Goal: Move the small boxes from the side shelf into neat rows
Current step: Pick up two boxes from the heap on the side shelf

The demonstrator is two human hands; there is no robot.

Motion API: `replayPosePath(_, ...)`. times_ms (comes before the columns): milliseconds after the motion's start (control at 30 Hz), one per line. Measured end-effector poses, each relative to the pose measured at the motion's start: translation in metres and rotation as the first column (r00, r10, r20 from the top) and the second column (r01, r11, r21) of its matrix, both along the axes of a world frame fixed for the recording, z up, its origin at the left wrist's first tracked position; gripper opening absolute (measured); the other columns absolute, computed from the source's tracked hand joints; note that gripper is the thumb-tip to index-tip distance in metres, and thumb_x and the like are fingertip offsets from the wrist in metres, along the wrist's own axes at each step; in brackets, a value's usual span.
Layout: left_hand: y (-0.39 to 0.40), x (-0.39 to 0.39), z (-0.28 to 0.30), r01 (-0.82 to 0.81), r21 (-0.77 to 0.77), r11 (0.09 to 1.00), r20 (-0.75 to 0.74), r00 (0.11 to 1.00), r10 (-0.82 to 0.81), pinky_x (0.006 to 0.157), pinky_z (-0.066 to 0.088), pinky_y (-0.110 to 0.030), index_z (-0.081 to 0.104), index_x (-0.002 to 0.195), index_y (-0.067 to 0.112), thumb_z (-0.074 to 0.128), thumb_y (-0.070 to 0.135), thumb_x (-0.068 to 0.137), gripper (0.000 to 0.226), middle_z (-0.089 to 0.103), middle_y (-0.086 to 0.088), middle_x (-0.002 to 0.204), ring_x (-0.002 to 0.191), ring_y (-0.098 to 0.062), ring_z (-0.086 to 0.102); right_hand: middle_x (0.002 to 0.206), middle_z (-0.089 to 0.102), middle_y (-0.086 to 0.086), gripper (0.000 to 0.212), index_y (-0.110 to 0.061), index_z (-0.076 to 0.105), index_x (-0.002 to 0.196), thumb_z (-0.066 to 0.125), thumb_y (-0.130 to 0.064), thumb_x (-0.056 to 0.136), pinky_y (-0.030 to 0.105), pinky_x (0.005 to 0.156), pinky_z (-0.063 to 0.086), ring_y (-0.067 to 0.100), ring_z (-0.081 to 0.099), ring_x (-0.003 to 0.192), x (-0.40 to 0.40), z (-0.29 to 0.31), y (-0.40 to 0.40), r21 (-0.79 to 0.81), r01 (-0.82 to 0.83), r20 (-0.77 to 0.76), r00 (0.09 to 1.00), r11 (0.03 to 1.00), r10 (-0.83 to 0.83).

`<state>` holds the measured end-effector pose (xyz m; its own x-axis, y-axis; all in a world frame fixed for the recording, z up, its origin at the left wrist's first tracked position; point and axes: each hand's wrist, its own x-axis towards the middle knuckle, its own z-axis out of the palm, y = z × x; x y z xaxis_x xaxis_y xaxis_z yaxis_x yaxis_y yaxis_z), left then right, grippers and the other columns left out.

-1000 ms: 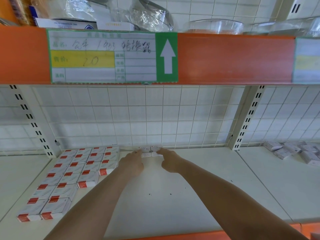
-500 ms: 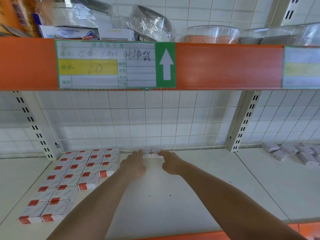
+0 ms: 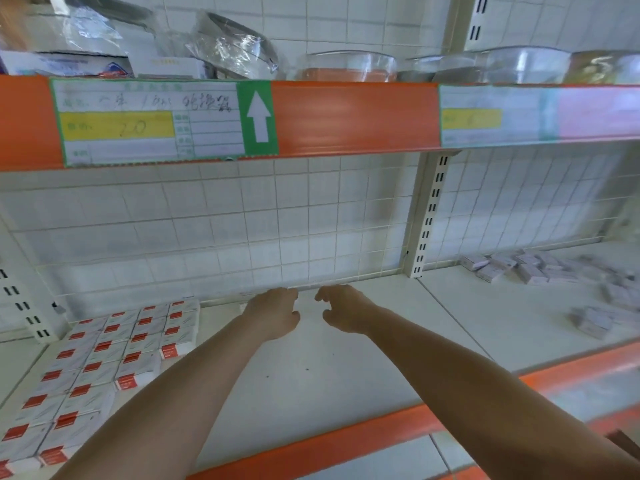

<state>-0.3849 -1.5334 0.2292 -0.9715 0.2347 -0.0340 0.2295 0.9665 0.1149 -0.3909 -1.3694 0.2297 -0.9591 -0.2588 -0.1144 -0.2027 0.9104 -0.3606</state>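
Both yr hands, left [image 3: 275, 315] & right [image 3: 343, 311], hover loose-fingered, holding nothing, at shelf [image 3: 311, 368] back w/ rows [image 3: 114, 355] beside, so pile [image 3: 540, 271] feeds next.

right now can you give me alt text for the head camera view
Two bare hands, left and right, reach empty to the back of a white shelf. Small red-and-white boxes sit in neat rows at left; a loose pile of boxes lies on the side shelf at right.
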Motion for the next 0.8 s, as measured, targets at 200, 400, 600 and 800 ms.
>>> replayPosePath(200, 0.037, 0.000, -0.001, 0.092, 0.014, 0.996, -0.001, 0.996, -0.092, 0.093, 0.046, -0.032, 0.038, 0.143, 0.018, 0.045, 0.033, 0.097, 0.049, 0.049, -0.002, 0.141, 0.122, -0.022, 0.052, 0.142, 0.045, 0.003, 0.051, -0.025, 0.042, 0.141, 0.049, -0.015, 0.092, 0.035, 0.099, 0.040, 0.024, 0.043, 0.129, 0.019, 0.003, 0.035, 0.125, -0.008, -0.057, 0.998, 0.992, 0.015)
replayPosePath(400, 0.081, 0.000, -0.002, 0.157, -0.004, 0.988, 0.028, 0.987, -0.156, 0.095, 0.047, -0.034, 0.036, 0.143, 0.019, 0.044, 0.034, 0.097, 0.049, 0.048, -0.004, 0.142, 0.121, -0.023, 0.053, 0.139, 0.047, 0.004, 0.049, -0.024, 0.043, 0.141, 0.050, -0.016, 0.093, 0.035, 0.095, 0.042, 0.025, 0.047, 0.125, 0.030, 0.000, 0.077, 0.118, 0.042, -0.070, 0.997, 0.992, -0.034)
replayPosePath(600, 0.132, 0.000, 0.006, 0.162, -0.008, 0.987, 0.033, 0.986, -0.162, 0.094, 0.047, -0.036, 0.038, 0.141, 0.018, 0.044, 0.033, 0.097, 0.047, 0.050, -0.005, 0.138, 0.118, -0.024, 0.053, 0.139, 0.047, 0.004, 0.049, -0.023, 0.042, 0.141, 0.049, -0.016, 0.093, 0.034, 0.093, 0.041, 0.025, 0.047, 0.125, 0.035, 0.000, 0.128, 0.120, 0.039, -0.074, 0.997, 0.992, -0.030)
replayPosePath(800, 0.204, 0.006, 0.007, 0.159, -0.014, 0.987, 0.059, 0.986, -0.158, 0.094, 0.047, -0.036, 0.038, 0.140, 0.017, 0.044, 0.032, 0.097, 0.046, 0.050, -0.006, 0.135, 0.118, -0.024, 0.052, 0.140, 0.047, 0.005, 0.049, -0.024, 0.042, 0.141, 0.050, -0.018, 0.092, 0.037, 0.098, 0.044, 0.026, 0.047, 0.127, 0.035, -0.001, 0.199, 0.120, 0.035, -0.059, 0.998, 0.992, -0.028)
